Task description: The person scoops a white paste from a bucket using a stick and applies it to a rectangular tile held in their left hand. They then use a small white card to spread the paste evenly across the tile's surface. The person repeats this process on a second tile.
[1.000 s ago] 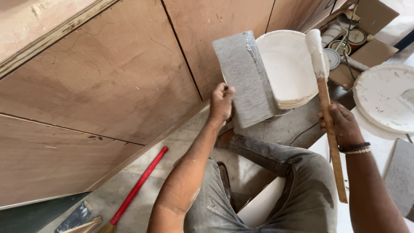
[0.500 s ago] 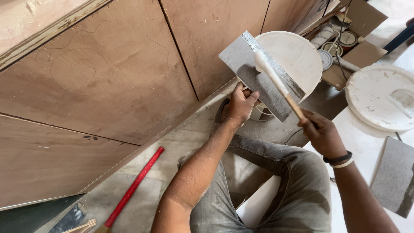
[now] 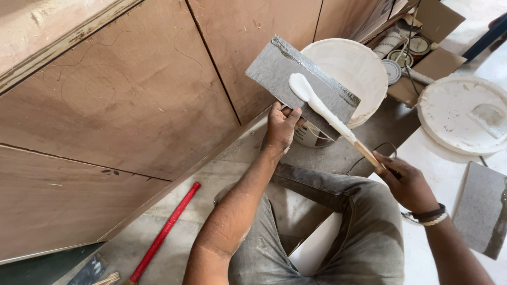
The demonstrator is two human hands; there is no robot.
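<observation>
Now left hand [image 3: 281, 125] fingers pinch the grey tile's [image 3: 296, 79] lower edge.

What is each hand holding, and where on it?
Left hand grips the grey tile at its lower edge; right hand holds the paste-coated brush by its wooden handle end.
</observation>
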